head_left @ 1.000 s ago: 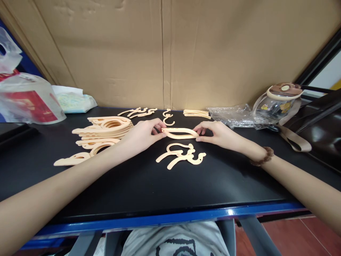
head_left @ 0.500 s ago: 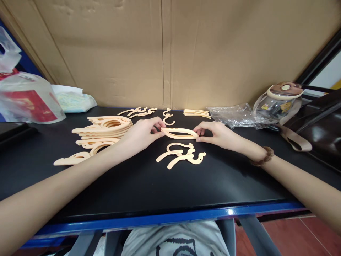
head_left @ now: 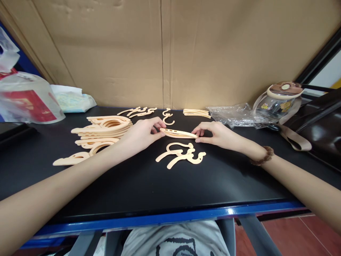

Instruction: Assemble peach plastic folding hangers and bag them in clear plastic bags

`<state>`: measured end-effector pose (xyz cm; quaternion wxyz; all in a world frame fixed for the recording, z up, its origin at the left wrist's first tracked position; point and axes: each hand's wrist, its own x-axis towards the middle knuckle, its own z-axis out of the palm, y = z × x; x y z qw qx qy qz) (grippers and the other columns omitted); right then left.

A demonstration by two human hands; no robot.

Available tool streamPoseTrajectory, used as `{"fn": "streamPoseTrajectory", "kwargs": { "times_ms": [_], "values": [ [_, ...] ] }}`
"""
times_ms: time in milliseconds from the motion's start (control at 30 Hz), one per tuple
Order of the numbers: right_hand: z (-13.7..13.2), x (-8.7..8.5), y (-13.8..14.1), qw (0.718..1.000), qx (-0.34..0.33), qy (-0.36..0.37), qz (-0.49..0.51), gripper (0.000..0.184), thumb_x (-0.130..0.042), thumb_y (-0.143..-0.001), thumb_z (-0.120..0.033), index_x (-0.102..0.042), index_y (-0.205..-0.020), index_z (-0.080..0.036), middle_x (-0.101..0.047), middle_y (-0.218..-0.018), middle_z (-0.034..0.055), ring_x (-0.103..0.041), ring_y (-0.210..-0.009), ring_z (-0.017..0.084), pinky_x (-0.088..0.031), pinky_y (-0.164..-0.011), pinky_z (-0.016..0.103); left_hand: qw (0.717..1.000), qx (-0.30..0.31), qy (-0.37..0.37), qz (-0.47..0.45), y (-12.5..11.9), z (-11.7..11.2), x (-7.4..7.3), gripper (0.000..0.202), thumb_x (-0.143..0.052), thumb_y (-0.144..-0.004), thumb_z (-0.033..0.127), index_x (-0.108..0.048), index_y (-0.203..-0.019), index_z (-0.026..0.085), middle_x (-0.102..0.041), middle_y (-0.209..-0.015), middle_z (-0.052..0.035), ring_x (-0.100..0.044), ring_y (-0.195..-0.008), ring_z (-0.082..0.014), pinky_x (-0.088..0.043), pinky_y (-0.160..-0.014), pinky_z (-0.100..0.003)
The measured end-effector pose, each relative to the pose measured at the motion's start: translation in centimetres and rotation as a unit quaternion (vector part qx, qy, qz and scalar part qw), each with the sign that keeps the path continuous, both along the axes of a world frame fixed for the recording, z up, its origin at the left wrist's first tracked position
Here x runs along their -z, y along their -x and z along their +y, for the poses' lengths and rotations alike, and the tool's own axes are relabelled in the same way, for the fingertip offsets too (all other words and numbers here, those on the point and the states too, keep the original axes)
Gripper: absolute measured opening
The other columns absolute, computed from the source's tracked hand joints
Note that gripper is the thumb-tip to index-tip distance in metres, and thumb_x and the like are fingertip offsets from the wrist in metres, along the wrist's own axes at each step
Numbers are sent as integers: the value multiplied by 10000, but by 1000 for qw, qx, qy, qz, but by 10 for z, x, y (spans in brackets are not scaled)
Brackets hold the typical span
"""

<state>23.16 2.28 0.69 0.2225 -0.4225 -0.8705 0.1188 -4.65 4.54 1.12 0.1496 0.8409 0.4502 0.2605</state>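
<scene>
Between my hands is a peach-coloured slotted plastic hanger arm [head_left: 178, 133], raised a little over the black table [head_left: 149, 192]. My left hand [head_left: 149, 131] pinches its left end between thumb and fingers. At the other end, my right hand [head_left: 210, 132] grips the tip. Just in front of it lie loose curved hook pieces [head_left: 181, 153] in the same colour, partly overlapping. A stack of larger hanger parts [head_left: 106, 128] sits left of my left hand, partly hidden by my forearm. Behind the held piece is a small hook [head_left: 168, 117].
Along the back lie several thin curved pieces [head_left: 142, 112] and a bundle of straight strips [head_left: 196, 113]. A clear plastic wrapper [head_left: 231, 115], a strapped bottle [head_left: 283, 101] and a dark bag [head_left: 317, 124] stand right. Left are a plastic bag [head_left: 29, 99] and a tissue pack [head_left: 73, 99].
The held hanger arm has been tipped, so its slotted edge now faces me and the gap in it looks narrower. Both hands keep their grip in nearly the same place.
</scene>
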Motion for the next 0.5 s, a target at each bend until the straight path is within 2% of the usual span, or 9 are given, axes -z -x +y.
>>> {"fn": "streamPoseTrajectory", "kwargs": {
  "times_ms": [233,500],
  "values": [
    [0,0,0,1000,3,-1,-1,148,-614,-858,-322,-664,-919,-197,-687,-858,25,-627,-765,158,-470,-709,291,1000,0,3,11,1,-1,0,242,-545,-863,450,-624,-920,228,-697,-914,-12,-640,-825,-186,-478,-724,-307],
    [2,1,-1,1000,7,-7,-1,142,-611,-861,-309,-675,-902,-190,-681,-844,25,-626,-754,155,-462,-709,287,1000,5,0,8,1,0,0,215,-532,-879,417,-629,-931,232,-692,-917,-3,-631,-815,-177,-474,-737,-303]
  ]
}}
